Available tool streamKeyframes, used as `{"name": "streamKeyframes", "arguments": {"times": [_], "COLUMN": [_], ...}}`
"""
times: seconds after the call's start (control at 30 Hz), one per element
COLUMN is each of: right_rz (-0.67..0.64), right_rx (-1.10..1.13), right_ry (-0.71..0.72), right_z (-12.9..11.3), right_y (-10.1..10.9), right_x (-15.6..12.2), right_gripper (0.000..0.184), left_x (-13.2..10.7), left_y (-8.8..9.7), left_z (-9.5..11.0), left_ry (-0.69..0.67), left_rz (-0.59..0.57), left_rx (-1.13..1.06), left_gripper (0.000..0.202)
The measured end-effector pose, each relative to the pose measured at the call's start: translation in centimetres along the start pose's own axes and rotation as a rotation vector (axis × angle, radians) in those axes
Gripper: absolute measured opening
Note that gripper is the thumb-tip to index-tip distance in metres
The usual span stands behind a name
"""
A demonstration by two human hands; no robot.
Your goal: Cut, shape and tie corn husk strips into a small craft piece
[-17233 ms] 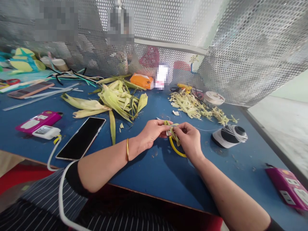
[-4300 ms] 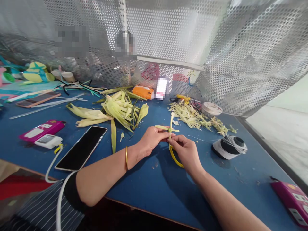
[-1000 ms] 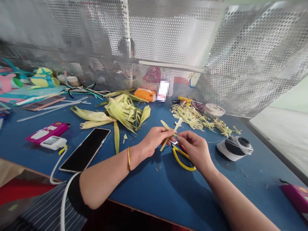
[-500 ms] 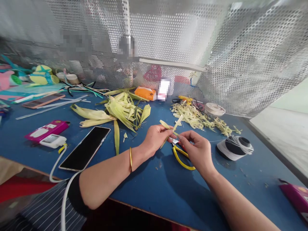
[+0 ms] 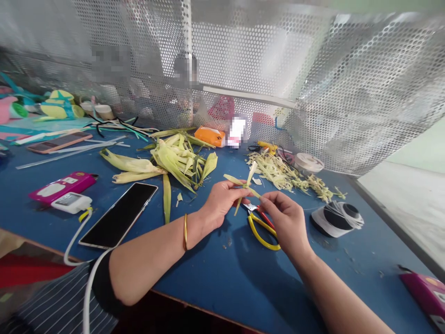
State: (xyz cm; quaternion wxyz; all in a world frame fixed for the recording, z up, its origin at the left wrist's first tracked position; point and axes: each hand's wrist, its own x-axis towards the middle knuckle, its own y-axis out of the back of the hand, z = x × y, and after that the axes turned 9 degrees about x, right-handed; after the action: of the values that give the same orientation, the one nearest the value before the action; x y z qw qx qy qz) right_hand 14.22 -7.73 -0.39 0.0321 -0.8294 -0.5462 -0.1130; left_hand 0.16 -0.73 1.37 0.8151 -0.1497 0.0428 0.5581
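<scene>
Between my hands are narrow corn husk strips (image 5: 251, 173), crossed over one another with their ends sticking out. My left hand (image 5: 225, 198), with a gold bangle at the wrist, pinches the crossing. The fingertips of my right hand (image 5: 285, 214) grip the end of a strip on the right. Just beneath lie scissors (image 5: 260, 236) with yellow loop handles, one part red, their blades partly hidden by my fingers. Beyond my left hand rests a heap of pale green corn husks (image 5: 179, 157). Farther right is a pile of husk scraps (image 5: 273, 170).
A spool of white thread (image 5: 335, 219) stands right of my right hand. A black-screened phone (image 5: 120, 215) and a purple device (image 5: 62, 188) with a white cable lie at left. An orange packet (image 5: 209, 136) sits before the perforated metal screen (image 5: 243, 51).
The husk strips have turned slightly, and more of the lower strip hangs below my left fingers. My right hand has shifted slightly right and down, still gripping its strip end.
</scene>
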Motion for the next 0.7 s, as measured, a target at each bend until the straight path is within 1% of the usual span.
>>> {"name": "streamKeyframes", "arguments": {"times": [0.13,0.23,0.33,0.43,0.57,0.7], "right_rz": [-0.06,-0.049,-0.029,-0.064,-0.02,0.003], "right_rx": [0.183,0.219,0.193,0.154,0.069,0.007], "right_ry": [-0.11,-0.142,-0.128,-0.121,-0.091,-0.055], "right_z": [0.23,0.25,0.08,0.02,0.36,0.49], "right_y": [-0.03,-0.05,-0.16,-0.29,-0.09,0.2], "right_x": [0.21,0.32,0.31,0.18,0.14,0.4], "right_gripper": [0.02,0.021,0.025,0.03,0.024,0.021], "left_x": [-0.03,-0.16,-0.28,-0.3,-0.23,-0.12], "left_y": [-0.14,-0.25,-0.34,-0.41,-0.44,-0.25], "left_z": [-0.09,0.07,0.1,-0.17,-0.62,-0.78], "left_ry": [-0.032,-0.051,-0.053,-0.056,-0.052,0.011], "left_rz": [0.02,0.035,0.039,0.031,0.001,-0.067], "left_rx": [0.026,0.034,0.047,0.067,0.081,0.08], "left_gripper": [0.021,0.019,0.019,0.019,0.021,0.011]}}
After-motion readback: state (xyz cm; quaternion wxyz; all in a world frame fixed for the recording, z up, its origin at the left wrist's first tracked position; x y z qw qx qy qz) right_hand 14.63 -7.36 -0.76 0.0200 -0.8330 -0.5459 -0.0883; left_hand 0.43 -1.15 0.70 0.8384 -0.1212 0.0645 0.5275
